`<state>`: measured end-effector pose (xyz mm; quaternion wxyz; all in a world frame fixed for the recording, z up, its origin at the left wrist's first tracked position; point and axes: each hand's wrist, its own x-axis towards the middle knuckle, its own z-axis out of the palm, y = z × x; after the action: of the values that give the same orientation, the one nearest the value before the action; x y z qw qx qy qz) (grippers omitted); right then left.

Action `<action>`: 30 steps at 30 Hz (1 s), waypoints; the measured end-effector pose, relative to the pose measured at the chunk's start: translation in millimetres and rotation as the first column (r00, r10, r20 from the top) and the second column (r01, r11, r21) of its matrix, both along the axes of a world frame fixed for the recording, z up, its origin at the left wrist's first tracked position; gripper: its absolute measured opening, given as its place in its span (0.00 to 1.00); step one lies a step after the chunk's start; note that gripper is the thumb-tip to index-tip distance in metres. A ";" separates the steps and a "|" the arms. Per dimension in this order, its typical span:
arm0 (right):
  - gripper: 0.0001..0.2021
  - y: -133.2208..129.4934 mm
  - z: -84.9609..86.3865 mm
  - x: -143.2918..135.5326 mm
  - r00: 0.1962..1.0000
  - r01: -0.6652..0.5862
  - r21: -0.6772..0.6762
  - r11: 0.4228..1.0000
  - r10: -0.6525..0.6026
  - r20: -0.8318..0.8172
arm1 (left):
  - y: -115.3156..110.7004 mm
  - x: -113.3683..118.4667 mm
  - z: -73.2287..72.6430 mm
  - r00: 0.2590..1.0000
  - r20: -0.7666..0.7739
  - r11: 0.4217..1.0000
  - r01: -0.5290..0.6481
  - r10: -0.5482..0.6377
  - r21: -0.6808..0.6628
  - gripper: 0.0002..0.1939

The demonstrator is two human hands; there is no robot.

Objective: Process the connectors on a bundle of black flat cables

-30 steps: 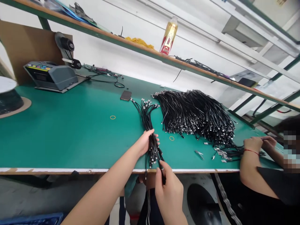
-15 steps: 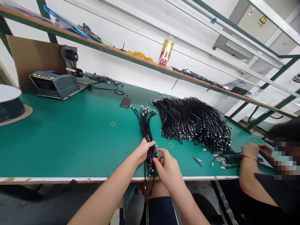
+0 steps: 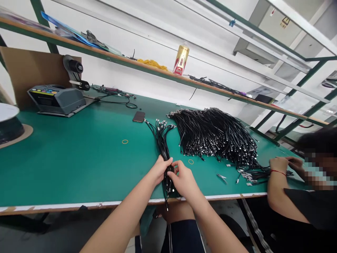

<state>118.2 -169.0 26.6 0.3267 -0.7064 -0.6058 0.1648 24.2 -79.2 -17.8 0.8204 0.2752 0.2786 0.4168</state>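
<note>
A bundle of short black cables point(image 3: 162, 142) with silvery plug ends lies lengthwise before me, its lower ends hanging over the table's front edge. Wrapped around its middle is my left hand point(image 3: 159, 170), the thumb lying across the top. My right hand point(image 3: 185, 179) is closed on the same bundle from the right, just below the left thumb, with thumb and fingers bent around some cables. Its palm side is partly hidden. At the bundle's far end, a dark flat phone-like device point(image 3: 138, 116) touches or nearly touches a few plugs.
A large heap of black cables point(image 3: 213, 137) lies to the right. Rubber bands point(image 3: 125, 141) and a small metal tool point(image 3: 222, 178) rest on the green table point(image 3: 79, 165). A grey tape dispenser point(image 3: 56, 100) and a spool point(image 3: 10, 123) stand left. A co-worker's hands point(image 3: 280, 165) handle cables at right.
My right hand has moved up and left against the bundle, and its fingers have closed on the cables. The hanging cable ends have drawn together. The camera view has shifted slightly.
</note>
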 end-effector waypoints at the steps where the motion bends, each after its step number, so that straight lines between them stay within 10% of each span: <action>1: 0.11 2.0 0.4 3.7 1.000 -0.003 -0.014 1.000 0.003 -0.029 | 0.2 -0.6 0.2 1.000 -0.017 1.000 0.000 0.000 0.004 0.12; 15: 0.04 26.6 6.2 27.2 0.960 -0.107 -0.240 0.965 0.037 -0.278 | -0.6 -0.2 0.5 0.984 -0.166 0.993 -0.051 0.068 0.105 0.10; 30: 0.12 67.0 17.2 19.1 0.965 -0.064 -0.286 0.956 0.132 0.225 | 5.0 2.8 -2.6 0.979 -0.136 0.981 -0.132 0.151 0.142 0.14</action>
<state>137.3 -102.0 43.8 0.1400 -0.7289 -0.6464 0.1768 27.0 -74.2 -20.3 0.7461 0.3380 0.3284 0.4704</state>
